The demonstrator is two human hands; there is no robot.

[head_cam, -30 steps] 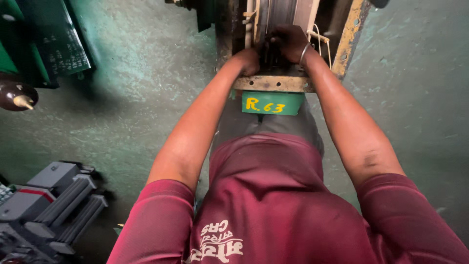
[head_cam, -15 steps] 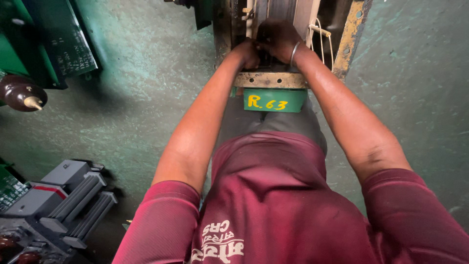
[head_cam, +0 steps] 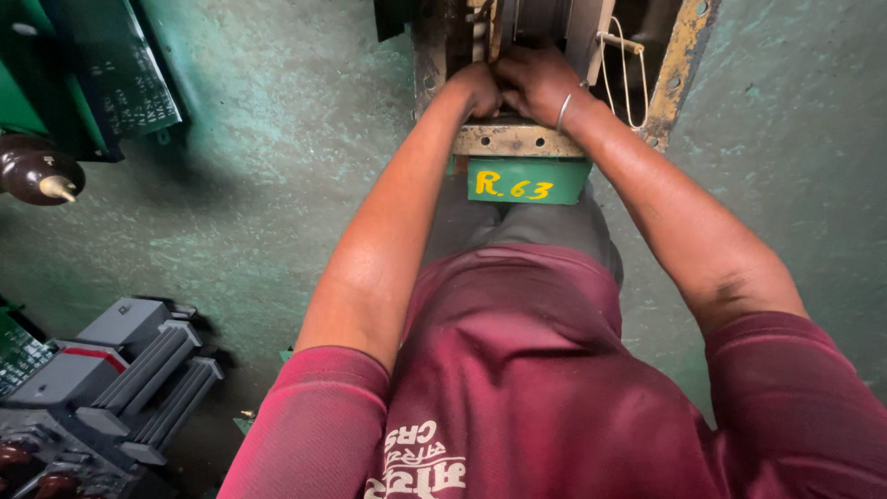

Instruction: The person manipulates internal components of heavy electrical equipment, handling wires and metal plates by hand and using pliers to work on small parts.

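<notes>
Right hand (head_cam: 545, 83), wearing a thin metal bangle, and left hand (head_cam: 476, 88) are pressed together, fingers curled on a part inside the rusty upright metal frame (head_cam: 517, 139) at upper centre; the part itself is hidden. Both arms brace straight forward for leverage. Against the earlier frame, the green painted plate (head_cam: 528, 180) sits lower.

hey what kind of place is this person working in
Probably an electrical equipment workshop. Both hands work inside a worn metal frame, grey finned switchgear-like units stand on the green-painted floor, and a brown insulator shows at left.
</notes>
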